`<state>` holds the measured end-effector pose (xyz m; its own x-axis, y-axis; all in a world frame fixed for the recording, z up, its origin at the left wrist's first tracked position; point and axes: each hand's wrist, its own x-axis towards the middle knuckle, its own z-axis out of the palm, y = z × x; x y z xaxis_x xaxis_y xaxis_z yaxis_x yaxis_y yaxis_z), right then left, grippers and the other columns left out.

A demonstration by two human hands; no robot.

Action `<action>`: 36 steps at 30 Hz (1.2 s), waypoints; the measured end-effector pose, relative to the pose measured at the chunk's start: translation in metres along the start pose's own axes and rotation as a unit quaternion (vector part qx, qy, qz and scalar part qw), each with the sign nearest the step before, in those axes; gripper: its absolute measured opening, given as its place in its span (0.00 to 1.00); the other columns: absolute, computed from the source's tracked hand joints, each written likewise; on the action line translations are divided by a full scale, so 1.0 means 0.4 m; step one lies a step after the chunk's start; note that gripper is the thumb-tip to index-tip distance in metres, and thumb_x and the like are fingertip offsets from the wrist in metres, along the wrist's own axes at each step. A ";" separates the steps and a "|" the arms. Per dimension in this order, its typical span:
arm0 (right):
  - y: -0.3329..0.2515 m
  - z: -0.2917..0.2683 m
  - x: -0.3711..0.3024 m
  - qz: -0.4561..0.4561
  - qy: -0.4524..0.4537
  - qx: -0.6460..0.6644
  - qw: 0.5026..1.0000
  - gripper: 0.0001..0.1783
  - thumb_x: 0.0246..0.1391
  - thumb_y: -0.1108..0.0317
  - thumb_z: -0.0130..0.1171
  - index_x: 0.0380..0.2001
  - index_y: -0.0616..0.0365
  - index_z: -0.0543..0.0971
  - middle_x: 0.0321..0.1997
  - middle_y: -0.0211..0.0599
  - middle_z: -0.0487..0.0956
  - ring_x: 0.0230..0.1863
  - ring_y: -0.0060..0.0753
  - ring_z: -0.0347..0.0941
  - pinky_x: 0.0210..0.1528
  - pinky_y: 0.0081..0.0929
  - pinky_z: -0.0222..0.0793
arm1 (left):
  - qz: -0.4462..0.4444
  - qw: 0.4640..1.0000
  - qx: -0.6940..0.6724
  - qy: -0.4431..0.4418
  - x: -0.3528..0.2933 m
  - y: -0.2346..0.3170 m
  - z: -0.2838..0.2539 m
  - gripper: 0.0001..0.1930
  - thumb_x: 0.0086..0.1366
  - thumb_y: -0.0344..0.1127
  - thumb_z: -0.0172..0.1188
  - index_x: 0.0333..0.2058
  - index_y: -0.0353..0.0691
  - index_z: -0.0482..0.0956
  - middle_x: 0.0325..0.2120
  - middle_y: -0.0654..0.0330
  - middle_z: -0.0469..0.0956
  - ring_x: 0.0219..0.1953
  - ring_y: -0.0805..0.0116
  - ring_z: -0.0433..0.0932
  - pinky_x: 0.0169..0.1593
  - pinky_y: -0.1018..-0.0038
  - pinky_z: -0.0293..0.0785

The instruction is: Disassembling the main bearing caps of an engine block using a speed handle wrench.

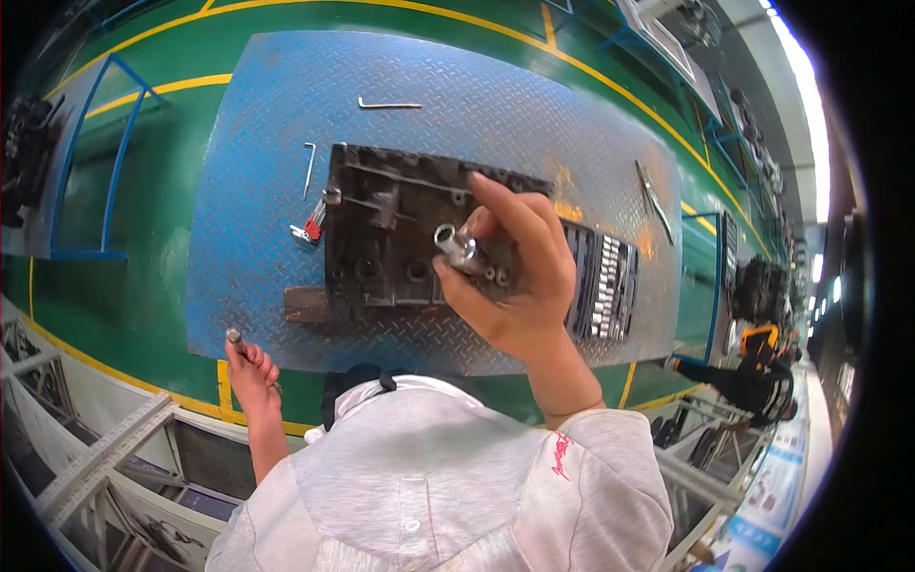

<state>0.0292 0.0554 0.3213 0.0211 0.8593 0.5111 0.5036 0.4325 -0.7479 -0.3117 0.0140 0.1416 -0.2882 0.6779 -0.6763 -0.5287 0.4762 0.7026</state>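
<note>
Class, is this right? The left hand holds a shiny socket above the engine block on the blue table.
Wrong: the head view shows the right hand, not the left hand, holding the shiny socket above the engine block on the blue table.

Two hands [253, 378] [524, 296] (two L-shaped keys [391, 106] [309, 172])

Shiny hollow socket [459, 248], tilted, in right grip [524, 272]; metal-tipped tool [235, 337] in left grip [254, 374]
</note>
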 end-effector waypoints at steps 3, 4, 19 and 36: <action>-0.076 -0.002 -0.052 -0.024 0.054 -0.093 0.994 0.30 0.42 0.79 0.73 0.53 0.62 0.82 0.40 0.36 0.75 0.37 0.26 0.73 0.39 0.21 0.72 | -0.001 0.996 -0.001 -0.089 -0.035 0.006 0.028 0.25 0.77 0.57 0.49 0.24 0.49 0.61 0.17 0.71 0.53 0.15 0.80 0.47 0.18 0.77 0.42; -0.097 0.000 -0.069 -0.025 0.066 -0.107 0.992 0.28 0.42 0.78 0.73 0.51 0.61 0.83 0.39 0.36 0.76 0.37 0.26 0.73 0.39 0.21 0.72 | -0.011 0.995 0.002 -0.098 -0.047 0.007 0.039 0.25 0.77 0.57 0.49 0.24 0.48 0.61 0.17 0.71 0.53 0.15 0.80 0.47 0.18 0.77 0.42; -0.226 0.034 -0.251 0.188 0.061 0.383 0.902 0.19 0.53 0.83 0.69 0.48 0.65 0.76 0.50 0.48 0.83 0.50 0.28 0.80 0.52 0.25 0.80 | 0.029 0.938 0.101 -0.329 -0.312 -0.016 0.167 0.24 0.74 0.60 0.53 0.29 0.46 0.67 0.18 0.71 0.57 0.16 0.81 0.54 0.19 0.79 0.48; -0.189 -0.085 -0.224 0.185 0.021 0.164 0.969 0.16 0.51 0.76 0.75 0.43 0.66 0.82 0.37 0.37 0.85 0.36 0.20 0.81 0.39 0.17 0.75 | 0.312 0.878 0.153 -0.329 -0.306 0.020 0.263 0.17 0.75 0.42 0.59 0.28 0.39 0.70 0.18 0.71 0.62 0.21 0.83 0.55 0.24 0.78 0.52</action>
<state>0.0185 -0.0637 0.3464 0.1870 0.9629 0.1943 0.1534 0.1667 -0.9740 -0.1967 -0.0062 0.2531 0.1305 0.9893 0.0656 -0.1642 -0.0436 0.9855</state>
